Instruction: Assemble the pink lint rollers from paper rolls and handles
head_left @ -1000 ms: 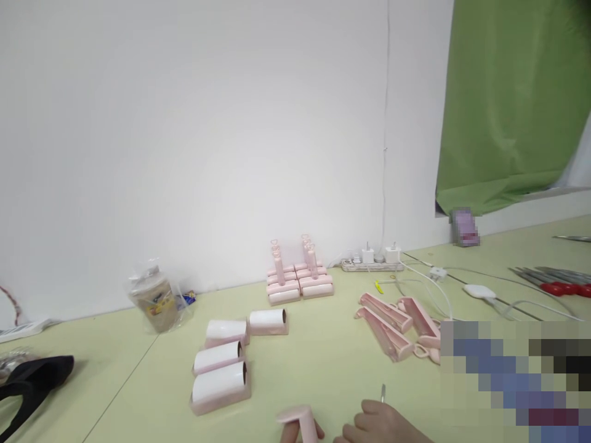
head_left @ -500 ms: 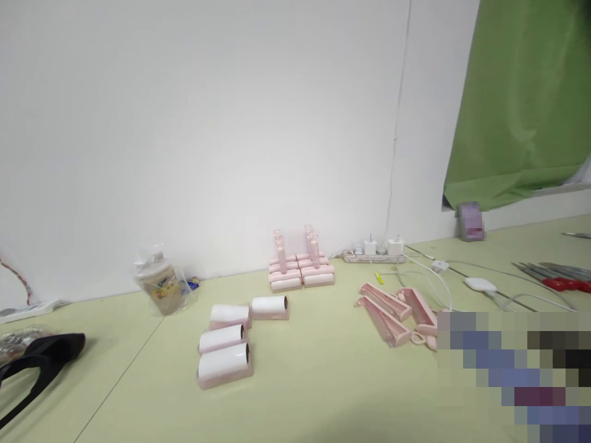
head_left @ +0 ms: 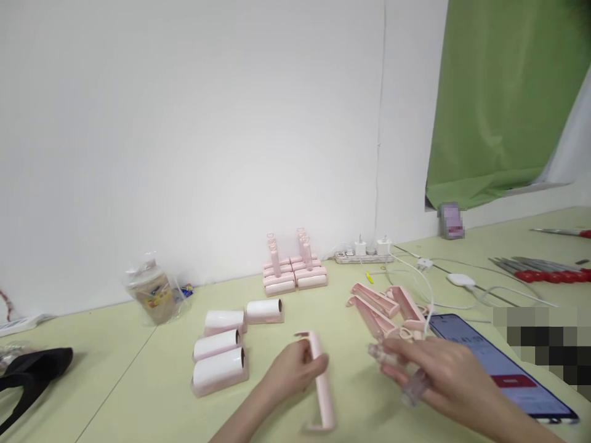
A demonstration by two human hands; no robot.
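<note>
My left hand point(head_left: 290, 372) is closed around a pink lint roller cover point(head_left: 324, 400), held on end over the near table. To its right, my right hand point(head_left: 446, 369) grips a clear, pinkish lint roller handle point(head_left: 415, 387), which is partly blurred and covered by the fingers. Just beyond that hand lie several pink lint roller covers point(head_left: 376, 317) in a loose pile. White adhesive rolls point(head_left: 219, 371) in clear casings are grouped left of my left hand. Against the wall, several pink lint rollers point(head_left: 279, 287) stand in two rows with their handles up.
A phone point(head_left: 498, 369) lies beside my right forearm. Behind it are white cables, a power strip point(head_left: 364, 258) and red-handled tools point(head_left: 545, 275). A bagged jar point(head_left: 157, 298) stands at the back left, with a black strap-like object point(head_left: 41, 369) at the left edge.
Both hands have come into view, the left with a pink cover and the right with a clear handle. The camera view has shifted slightly to the right.
</note>
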